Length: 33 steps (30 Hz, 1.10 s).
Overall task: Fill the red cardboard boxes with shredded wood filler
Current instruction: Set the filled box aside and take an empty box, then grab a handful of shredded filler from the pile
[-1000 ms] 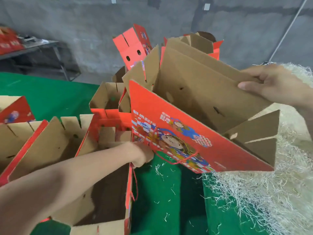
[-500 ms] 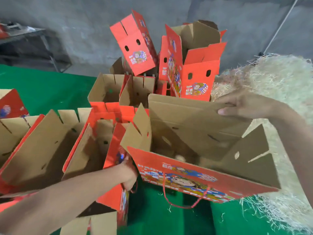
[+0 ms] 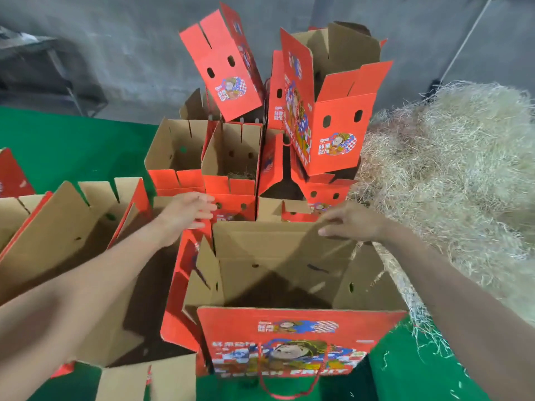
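- Green cloth (image 3: 72,146) covers the work table, and a grey wall (image 3: 115,39) stands behind it.
- The near box (image 3: 301,340) stands upright directly in front of the person, mouth up and flaps raised. Its long axis runs left to right. Its bare brown floor shows no filler, so I judge it unfilled.
- The shredded wood filler (image 3: 451,169) is heaped to the right of this box, and its loose fringe touches the box's right wall.
- The right hand (image 3: 350,224) lies at the top edge of the box's far flap, fingers extended and loosely apart, clamped on nothing that can be seen (motion blur hides the thumb).
- The left hand (image 3: 188,211) hovers beyond the box's far left corner, fingers straight and apart, holding nothing.
- Governing relation: the heap lies to the right of both hands, and the right hand is plainly the nearer. I judge that a reach rightward, then a return over the open mouth, is what the coming move calls for.
- Another open box (image 3: 86,256) lies tilted at the left.
- A stack of boxes (image 3: 333,117) rises behind, some of them leaning.
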### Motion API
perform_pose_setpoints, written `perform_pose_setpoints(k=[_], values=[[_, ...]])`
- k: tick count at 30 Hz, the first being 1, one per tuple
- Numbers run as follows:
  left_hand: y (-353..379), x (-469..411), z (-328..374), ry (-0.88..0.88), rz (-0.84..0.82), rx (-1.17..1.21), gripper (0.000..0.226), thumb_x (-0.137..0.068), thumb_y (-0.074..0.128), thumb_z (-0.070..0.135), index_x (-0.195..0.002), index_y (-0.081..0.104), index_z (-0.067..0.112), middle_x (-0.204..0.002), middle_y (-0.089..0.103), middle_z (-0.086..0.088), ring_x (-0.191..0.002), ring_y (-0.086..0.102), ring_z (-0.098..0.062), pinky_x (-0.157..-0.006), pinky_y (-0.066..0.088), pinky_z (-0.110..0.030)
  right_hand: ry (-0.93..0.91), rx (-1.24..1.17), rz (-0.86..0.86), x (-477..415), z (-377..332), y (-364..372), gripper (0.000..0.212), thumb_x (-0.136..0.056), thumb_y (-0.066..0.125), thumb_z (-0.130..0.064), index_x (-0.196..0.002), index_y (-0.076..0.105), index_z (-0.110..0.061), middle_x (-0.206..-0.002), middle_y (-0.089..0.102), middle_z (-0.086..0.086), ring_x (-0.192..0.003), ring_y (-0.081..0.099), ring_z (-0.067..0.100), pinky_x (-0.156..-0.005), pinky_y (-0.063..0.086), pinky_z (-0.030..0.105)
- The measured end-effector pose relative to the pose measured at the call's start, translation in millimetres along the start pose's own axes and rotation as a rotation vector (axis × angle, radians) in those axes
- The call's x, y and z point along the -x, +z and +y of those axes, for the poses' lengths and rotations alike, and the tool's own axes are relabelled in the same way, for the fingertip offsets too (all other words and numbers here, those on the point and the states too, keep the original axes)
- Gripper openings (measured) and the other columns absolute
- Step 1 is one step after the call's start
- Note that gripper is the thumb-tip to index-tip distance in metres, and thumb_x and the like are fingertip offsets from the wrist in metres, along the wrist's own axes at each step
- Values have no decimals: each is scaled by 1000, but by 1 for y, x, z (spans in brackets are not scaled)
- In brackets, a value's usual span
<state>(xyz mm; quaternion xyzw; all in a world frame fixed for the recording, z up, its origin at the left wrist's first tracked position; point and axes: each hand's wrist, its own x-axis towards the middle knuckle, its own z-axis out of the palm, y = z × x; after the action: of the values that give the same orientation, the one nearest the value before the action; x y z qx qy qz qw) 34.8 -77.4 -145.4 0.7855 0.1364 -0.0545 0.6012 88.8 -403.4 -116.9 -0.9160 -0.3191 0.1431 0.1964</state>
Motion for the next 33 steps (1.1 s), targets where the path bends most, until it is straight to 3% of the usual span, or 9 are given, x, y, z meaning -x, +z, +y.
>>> perform_pose_setpoints(k=[3, 9, 13, 16, 19, 23, 27, 30, 33], values=[[10, 2, 6, 15, -3, -31, 43, -97, 35, 46, -124, 52, 17, -117, 60, -1, -105, 57, -17, -93, 43, -38, 128, 12, 31, 2, 15, 37, 27, -83, 66, -32, -107, 68, -18, -100, 68, 0, -90, 61, 12, -77, 42, 19], [61, 19, -2, 297, -255, -630, 39, -78, 70, 39, -114, 57, 31, -105, 62, 12, -89, 60, -1, -75, 46, -15, 168, 239, 94, 18, 28, 63, 44, -87, 49, -54, -95, 66, -14, -91, 64, 2, -85, 58, 21, -73, 46, 32], [109, 26, 4, 560, -176, -1141, 45, -87, 61, 29, -129, 50, 25, -127, 57, 3, -112, 54, -16, -95, 44, -32, 195, 258, 156, 27, 23, 68, 43, -87, 49, -54, -98, 63, -16, -89, 65, 1, -83, 60, 20, -69, 44, 28], [150, 48, 14, 866, -42, -1046, 43, -84, 65, 22, -125, 54, 15, -124, 57, -2, -115, 52, -21, -100, 37, -30, 98, 83, 384, 46, 26, 67, 33, -89, 55, -41, -103, 64, -13, -96, 68, 2, -87, 62, 21, -72, 46, 28], [196, 76, 29, 1159, -236, -871, 26, -78, 64, 28, -101, 68, 19, -95, 65, 6, -88, 61, -13, -83, 46, -23, 170, -51, 534, 71, 50, 55, 32, -92, 53, -31, -118, 59, -12, -116, 64, 6, -96, 63, 22, -86, 49, 34], [250, 74, 43, 889, -384, -782, 30, -91, 52, 40, -119, 59, 31, -110, 59, 19, -100, 54, 1, -92, 42, -19, 593, 235, 389, 124, 128, 22, 74, -82, 62, -40, -144, 22, -27, -152, 19, 6, -137, 24, 33, -113, 12, 46], [289, 54, 58, 706, -340, -580, 27, -87, 60, 32, -113, 61, 34, -90, 55, 28, -79, 52, 12, -75, 43, -13, 884, 372, 237, 178, 209, -15, 134, -59, 77, -54, -132, -35, -40, -146, -31, 13, -133, -25, 41, -99, -16, 53], [316, 42, 71, 645, -370, -536, 40, -85, 62, 32, -124, 53, 31, -99, 52, 30, -88, 50, 16, -81, 45, -14, 1000, 85, 256, 192, 243, -28, 138, -59, 81, -45, -136, -33, -35, -151, -14, 17, -139, -7, 40, -109, -1, 57], [341, 26, 89, 505, -416, -470, 84, -75, 71, 41, -143, 22, 36, -133, 34, 30, -121, 38, 8, -107, 35, -31, 888, -184, 370, 183, 252, -36, 83, -76, 72, -16, -144, 23, -13, -123, 56, 18, -102, 58, 24, -89, 49, 33]])
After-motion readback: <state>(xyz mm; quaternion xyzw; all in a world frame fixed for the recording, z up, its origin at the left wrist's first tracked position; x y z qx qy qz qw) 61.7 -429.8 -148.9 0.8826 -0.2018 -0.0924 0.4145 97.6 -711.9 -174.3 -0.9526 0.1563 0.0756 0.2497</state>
